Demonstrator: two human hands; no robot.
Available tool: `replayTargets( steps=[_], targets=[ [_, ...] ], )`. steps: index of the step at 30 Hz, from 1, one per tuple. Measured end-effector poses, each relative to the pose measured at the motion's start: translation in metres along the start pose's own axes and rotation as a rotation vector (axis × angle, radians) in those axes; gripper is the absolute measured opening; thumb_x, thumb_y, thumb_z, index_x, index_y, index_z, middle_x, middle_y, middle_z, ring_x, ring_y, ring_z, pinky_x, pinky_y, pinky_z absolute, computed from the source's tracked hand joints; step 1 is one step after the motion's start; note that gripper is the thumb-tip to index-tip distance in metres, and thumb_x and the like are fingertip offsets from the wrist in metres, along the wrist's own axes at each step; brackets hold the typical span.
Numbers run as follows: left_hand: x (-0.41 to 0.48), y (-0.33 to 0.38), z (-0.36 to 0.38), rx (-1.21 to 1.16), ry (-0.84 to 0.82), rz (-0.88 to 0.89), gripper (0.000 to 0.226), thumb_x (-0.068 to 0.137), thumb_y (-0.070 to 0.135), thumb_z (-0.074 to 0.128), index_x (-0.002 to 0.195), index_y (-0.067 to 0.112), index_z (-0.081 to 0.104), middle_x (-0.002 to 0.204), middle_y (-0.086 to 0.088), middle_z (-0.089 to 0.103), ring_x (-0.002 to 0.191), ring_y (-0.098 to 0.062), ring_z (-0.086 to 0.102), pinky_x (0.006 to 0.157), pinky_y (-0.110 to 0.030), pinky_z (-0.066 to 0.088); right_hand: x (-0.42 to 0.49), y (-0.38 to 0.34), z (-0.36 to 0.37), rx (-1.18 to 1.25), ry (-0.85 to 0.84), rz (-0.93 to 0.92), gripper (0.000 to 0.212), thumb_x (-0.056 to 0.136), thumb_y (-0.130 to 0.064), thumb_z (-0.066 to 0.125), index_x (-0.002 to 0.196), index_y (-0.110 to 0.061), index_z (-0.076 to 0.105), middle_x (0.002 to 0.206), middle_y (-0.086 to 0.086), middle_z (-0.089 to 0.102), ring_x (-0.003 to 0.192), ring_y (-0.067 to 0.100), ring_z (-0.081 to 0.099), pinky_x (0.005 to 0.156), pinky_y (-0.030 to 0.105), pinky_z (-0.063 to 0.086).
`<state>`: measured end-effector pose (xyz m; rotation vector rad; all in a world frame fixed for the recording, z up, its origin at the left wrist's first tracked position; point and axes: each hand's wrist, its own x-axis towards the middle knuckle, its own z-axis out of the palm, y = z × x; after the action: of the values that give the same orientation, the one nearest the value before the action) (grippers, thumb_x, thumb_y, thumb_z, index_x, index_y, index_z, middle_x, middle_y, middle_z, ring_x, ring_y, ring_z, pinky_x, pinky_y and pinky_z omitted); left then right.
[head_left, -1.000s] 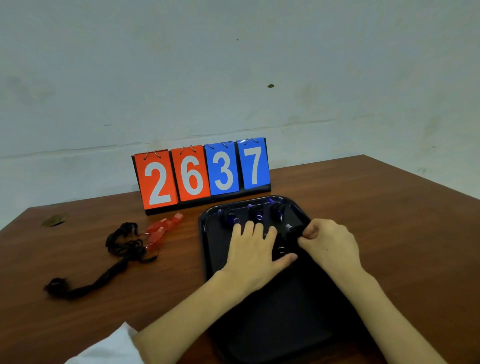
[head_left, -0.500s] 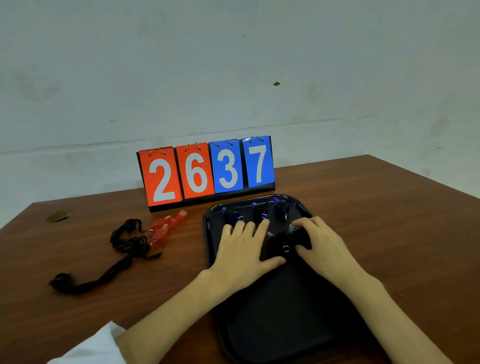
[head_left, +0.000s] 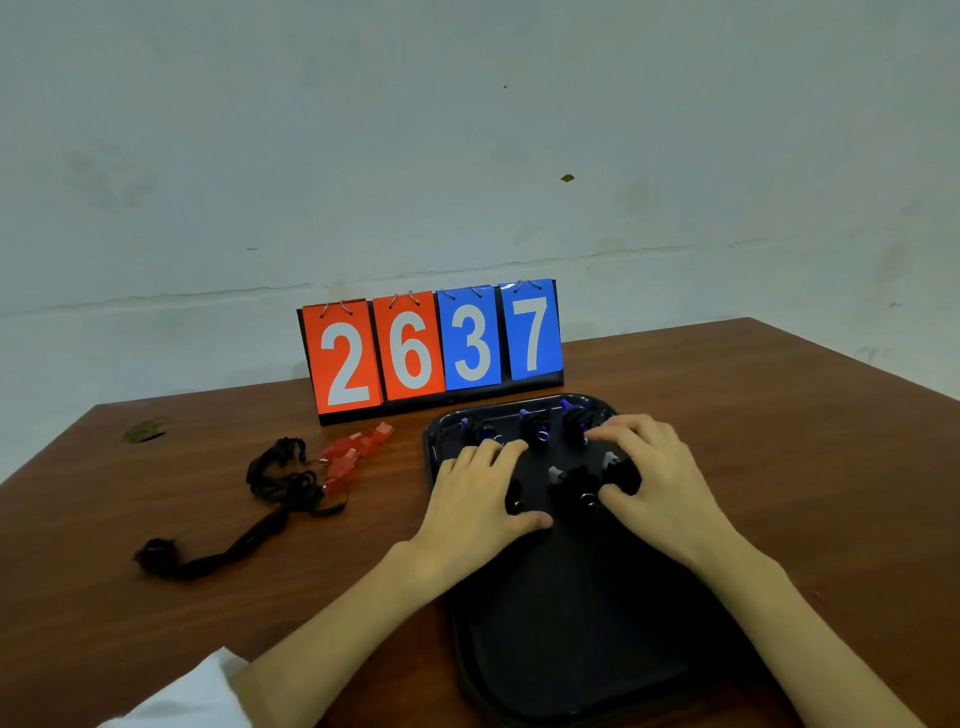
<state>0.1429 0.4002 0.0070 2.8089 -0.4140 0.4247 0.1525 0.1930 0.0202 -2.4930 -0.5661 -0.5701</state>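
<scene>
- The left hand (head_left: 480, 501) lies flat, its fingers (head_left: 491, 454) straight and close together, gripping nothing. Its thumb side touches one of the black whistles (head_left: 576, 483) and half hides it.
- The right hand (head_left: 662, 483) arches over the right-most black one, with fingers (head_left: 641, 431) spread above it and thumb below. I cannot tell whether they pinch it or only nudge it.
- The work appears to be setting a nearer row straight on the tray (head_left: 571, 660), just in front of the blue whistles (head_left: 537, 428).
- To do it well, steady the tray with the flat hand and shift one piece at a time. Space each evenly under a blue one, tuck its cord in, and avoid knocking the back row with the outstretched fingertips.
- On the tray I count three blue whistles at the far edge and three black ones nearer, one of them partly covered.
- On the desk (head_left: 779, 467), left of the tray, is a cluster of red whistles (head_left: 358, 449). There seem to be about three, but they overlap too much to be sure.
- Their tangled black lanyards (head_left: 280, 480) cannot be counted.
- One scoreboard (head_left: 431, 348) stands behind, with four cards: two orange and two blue.
</scene>
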Motion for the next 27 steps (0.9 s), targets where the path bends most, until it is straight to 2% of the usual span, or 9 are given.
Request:
replayTargets(
  steps=[3, 6, 11, 15, 17, 20, 22, 25, 27],
  targets=[
    [-0.013, -0.003, -0.013, -0.028, 0.097, 0.046, 0.068, 0.083, 0.061, 0.050, 0.142, 0.030, 0.031, 0.143, 0.010, 0.036, 0.135, -0.008, 0.026, 0.112, -0.030, 0.021, -0.002, -0.008, 0.001, 0.032, -0.069, -0.140, 0.044, 0.075, -0.019, 0.063, 0.118, -0.029, 0.058, 0.117, -0.015, 0.052, 0.113, 0.002, 0.044, 0.097, 0.021, 0.035],
    [-0.029, -0.024, -0.030, -0.053, 0.214, 0.021, 0.049, 0.090, 0.048, 0.048, 0.135, 0.028, 0.042, 0.134, 0.011, 0.044, 0.129, -0.007, 0.033, 0.106, -0.024, 0.023, -0.001, -0.008, 0.008, -0.042, -0.135, -0.203, 0.037, 0.079, -0.013, 0.064, 0.114, -0.026, 0.062, 0.114, -0.013, 0.058, 0.107, 0.004, 0.053, 0.094, 0.016, 0.038],
    [-0.041, -0.095, -0.036, 0.096, 0.326, -0.340, 0.031, 0.091, 0.029, 0.053, 0.121, 0.021, 0.056, 0.124, 0.001, 0.053, 0.117, -0.014, 0.045, 0.100, -0.032, 0.035, 0.003, -0.008, 0.016, -0.073, -0.128, -0.175, 0.031, 0.079, -0.010, 0.067, 0.108, -0.021, 0.066, 0.109, -0.007, 0.062, 0.102, 0.014, 0.058, 0.089, 0.023, 0.044],
    [-0.042, -0.113, -0.040, 0.279, 0.284, -0.586, 0.040, 0.089, 0.046, 0.050, 0.111, 0.014, 0.056, 0.119, -0.008, 0.054, 0.113, -0.024, 0.048, 0.097, -0.041, 0.039, 0.003, -0.018, 0.012, -0.134, -0.076, -0.170, 0.038, 0.076, -0.019, 0.071, 0.113, -0.022, 0.064, 0.119, -0.003, 0.060, 0.110, 0.019, 0.056, 0.092, 0.037, 0.047],
    [-0.043, -0.114, -0.039, 0.343, 0.238, -0.627, 0.047, 0.088, 0.052, 0.046, 0.113, 0.013, 0.055, 0.122, -0.010, 0.052, 0.115, -0.025, 0.047, 0.098, -0.041, 0.038, 0.007, -0.033, 0.006, -0.137, -0.061, -0.168, 0.039, 0.080, -0.023, 0.068, 0.118, -0.023, 0.061, 0.125, -0.005, 0.056, 0.118, 0.016, 0.050, 0.099, 0.035, 0.042],
    [-0.045, -0.118, -0.038, 0.375, 0.172, -0.620, 0.044, 0.088, 0.052, 0.046, 0.112, 0.017, 0.057, 0.128, -0.009, 0.048, 0.121, -0.025, 0.042, 0.100, -0.041, 0.033, 0.021, -0.067, 0.005, -0.035, -0.117, -0.183, 0.034, 0.085, -0.025, 0.062, 0.119, -0.024, 0.060, 0.125, -0.010, 0.053, 0.118, 0.008, 0.046, 0.100, 0.021, 0.034],
    [-0.046, -0.116, -0.038, 0.320, 0.195, -0.600, 0.037, 0.088, 0.048, 0.049, 0.108, 0.018, 0.060, 0.127, -0.007, 0.049, 0.120, -0.024, 0.041, 0.101, -0.041, 0.032, 0.032, -0.092, 0.012, 0.106, -0.173, -0.132, 0.028, 0.086, -0.025, 0.061, 0.114, -0.023, 0.062, 0.115, -0.011, 0.058, 0.108, 0.003, 0.050, 0.093, 0.016, 0.037],
    [-0.050, -0.102, -0.040, 0.089, 0.398, -0.545, 0.026, 0.088, 0.043, 0.055, 0.101, 0.021, 0.061, 0.114, 0.000, 0.056, 0.112, -0.017, 0.045, 0.098, -0.037, 0.032, 0.046, -0.127, 0.031, 0.416, -0.276, 0.120, 0.018, 0.086, -0.030, 0.061, 0.100, -0.019, 0.068, 0.093, -0.009, 0.066, 0.090, 0.004, 0.060, 0.084, 0.021, 0.050],
    [-0.054, -0.084, -0.043, -0.071, 0.527, -0.478, 0.021, 0.087, 0.039, 0.059, 0.100, 0.022, 0.060, 0.104, 0.006, 0.059, 0.107, -0.011, 0.045, 0.096, -0.031, 0.027, 0.051, -0.143, 0.043, 0.604, -0.401, 0.280, 0.025, 0.086, -0.037, 0.060, 0.099, -0.017, 0.066, 0.090, -0.006, 0.066, 0.088, 0.008, 0.062, 0.080, 0.024, 0.053]
  ],
)
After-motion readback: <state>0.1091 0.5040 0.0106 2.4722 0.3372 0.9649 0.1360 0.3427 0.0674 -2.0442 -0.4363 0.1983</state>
